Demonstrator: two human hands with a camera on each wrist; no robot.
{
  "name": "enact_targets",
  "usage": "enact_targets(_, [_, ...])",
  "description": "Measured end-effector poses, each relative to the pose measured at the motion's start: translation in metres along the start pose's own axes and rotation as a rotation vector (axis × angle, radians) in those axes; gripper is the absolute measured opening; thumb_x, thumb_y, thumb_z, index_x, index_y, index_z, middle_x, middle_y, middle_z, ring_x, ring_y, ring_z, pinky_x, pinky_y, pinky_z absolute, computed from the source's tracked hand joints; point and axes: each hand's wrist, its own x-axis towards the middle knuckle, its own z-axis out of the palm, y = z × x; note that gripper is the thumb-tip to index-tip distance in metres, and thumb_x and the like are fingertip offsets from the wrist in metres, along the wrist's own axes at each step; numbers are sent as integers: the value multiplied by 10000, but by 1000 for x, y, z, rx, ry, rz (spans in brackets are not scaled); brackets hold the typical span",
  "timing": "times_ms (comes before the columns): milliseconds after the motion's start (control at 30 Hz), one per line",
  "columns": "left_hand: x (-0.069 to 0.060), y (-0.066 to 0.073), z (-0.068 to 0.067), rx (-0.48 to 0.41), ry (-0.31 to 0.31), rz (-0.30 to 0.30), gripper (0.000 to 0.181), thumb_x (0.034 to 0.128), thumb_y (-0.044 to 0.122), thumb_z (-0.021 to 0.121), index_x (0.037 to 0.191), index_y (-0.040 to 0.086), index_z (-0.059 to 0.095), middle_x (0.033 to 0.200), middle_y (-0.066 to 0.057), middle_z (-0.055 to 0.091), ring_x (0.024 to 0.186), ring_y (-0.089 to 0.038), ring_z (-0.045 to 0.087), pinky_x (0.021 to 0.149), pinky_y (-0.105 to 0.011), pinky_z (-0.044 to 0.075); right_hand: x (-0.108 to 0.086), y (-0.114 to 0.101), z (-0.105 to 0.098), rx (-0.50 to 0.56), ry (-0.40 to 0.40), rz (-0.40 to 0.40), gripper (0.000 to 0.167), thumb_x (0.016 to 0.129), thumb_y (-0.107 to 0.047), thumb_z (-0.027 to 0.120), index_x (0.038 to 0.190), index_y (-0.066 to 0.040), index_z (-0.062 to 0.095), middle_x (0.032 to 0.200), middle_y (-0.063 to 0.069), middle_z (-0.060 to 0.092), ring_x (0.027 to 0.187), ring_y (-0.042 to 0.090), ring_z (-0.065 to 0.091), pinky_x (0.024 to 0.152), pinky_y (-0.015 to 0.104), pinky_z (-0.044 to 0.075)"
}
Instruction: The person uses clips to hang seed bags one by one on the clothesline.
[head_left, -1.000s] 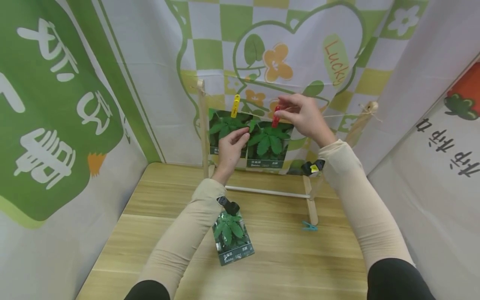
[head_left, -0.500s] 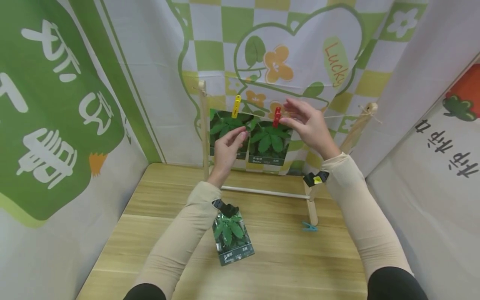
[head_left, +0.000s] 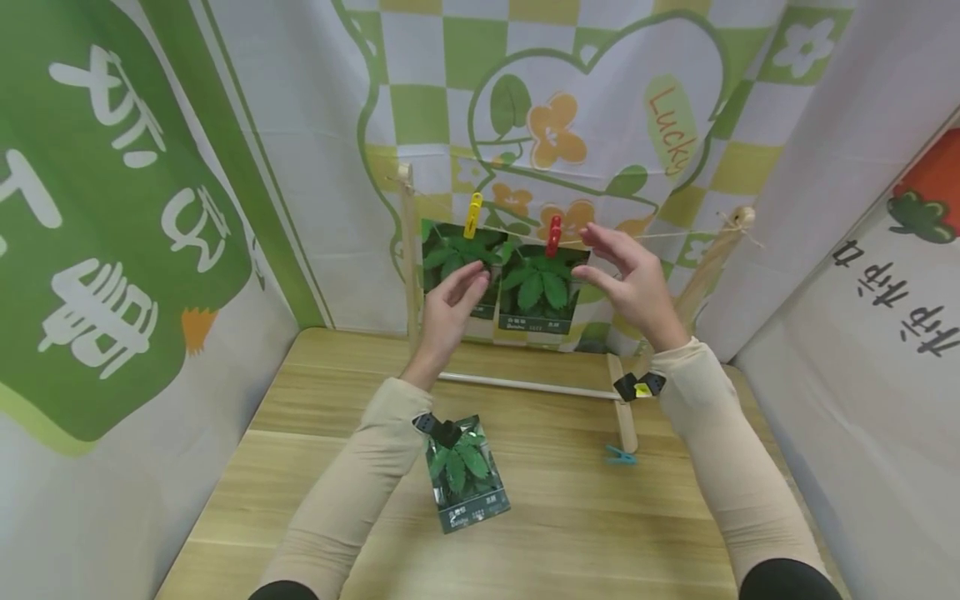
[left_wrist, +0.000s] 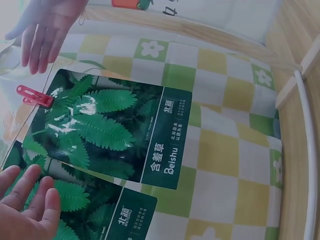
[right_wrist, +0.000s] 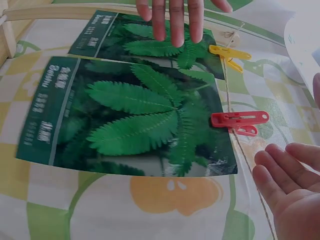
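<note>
Left packet (head_left: 461, 248), leaf-printed, frame centre, clipped to a string (head_left: 667, 236) by a yellow peg (head_left: 473, 217); right packet (head_left: 534, 292), beside it under a red peg (head_left: 553, 237). Left hand (head_left: 446, 318), before the left packet, fingers slightly apart; right hand (head_left: 637, 287), just right of the red peg, fingers and thumb apart. Third packet (head_left: 468, 477), lower centre, on table (head_left: 600, 533).

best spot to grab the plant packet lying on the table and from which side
Probably pinch the loose packet by its label end, from the person's side: it lies flat on the table with that end nearest, while the wrist camera overlaps the leafy end in the head view. This leaves the leafy end free, where the red peg clips its packet.
</note>
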Motion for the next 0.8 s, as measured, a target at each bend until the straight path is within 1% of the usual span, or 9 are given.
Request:
enact_targets(100, [-4,-1,-3,13,-2,-7,415,988,207,580,1366,43,530,1331,-166,607,1242,-273,573,1082,-360,449,-7,3,0,-6,-3,-4,574,840,51,695,1376,55,489,1338,240,551,1223,122,539,1063,178,426])
enact_targets(133, [-6,-2,-4,18,-2,-10,414,988,207,578,1366,44,530,1330,-165,608,1240,-272,574,1084,-360,447,-9,4,1,-6,-3,-5,572,840,56,693,1375,59,489,1338,240,550,1227,141,542,1059,170,427])
enact_targets(200, [-9,-4,-5,19,-2,-14,415,987,198,578,1364,33,527,1327,-174,606,1237,-279,571,1089,-369,441,-13,6,1,-8,1,-8,570,838,56,697,1372,51,499,1334,235,557,1218,128,545,1047,159,432])
enact_targets(333, [-15,-9,-8,33,-4,-28,417,986,184,578,1367,24,521,1331,-180,599,1230,-288,565,1076,-392,446,-22,10,1,-13,-1,-2,576,832,51,707,1371,42,505,1341,225,557,1237,204,543,1038,149,433])
enact_targets(433, [-19,-12,-10,38,-6,-39,422,986,169,576,1373,13,509,1346,-191,586,1244,-296,553,1086,-405,440,-28,13,2,-1,-3,3,576,828,59,706,1367,58,501,1343,238,552,1232,185,547,1044,155,432])
enact_targets(600, [-26,-16,-12,27,2,-57,433,980,155,583,1377,3,498,1361,-208,569,1278,-304,530,1112,-405,418,-37,20,5,-8,7,13,568,820,63,711,1351,74,510,1323,249,561,1184,59,558,1035,164,445])
enact_targets(700, [-31,-18,-12,23,4,-78,436,977,165,589,1376,15,499,1365,-203,566,1287,-300,525,1118,-390,412,-44,25,8,4,15,21,573,804,93,711,1339,98,507,1307,273,560,1166,46,566,1023,169,457])
enact_targets(800, [-35,-22,-13,21,7,-82,429,978,155,585,1372,8,500,1359,-212,566,1283,-309,526,1116,-398,414,-51,30,11,18,19,38,579,793,109,711,1333,114,502,1294,294,558,1161,60,569,1015,150,453])
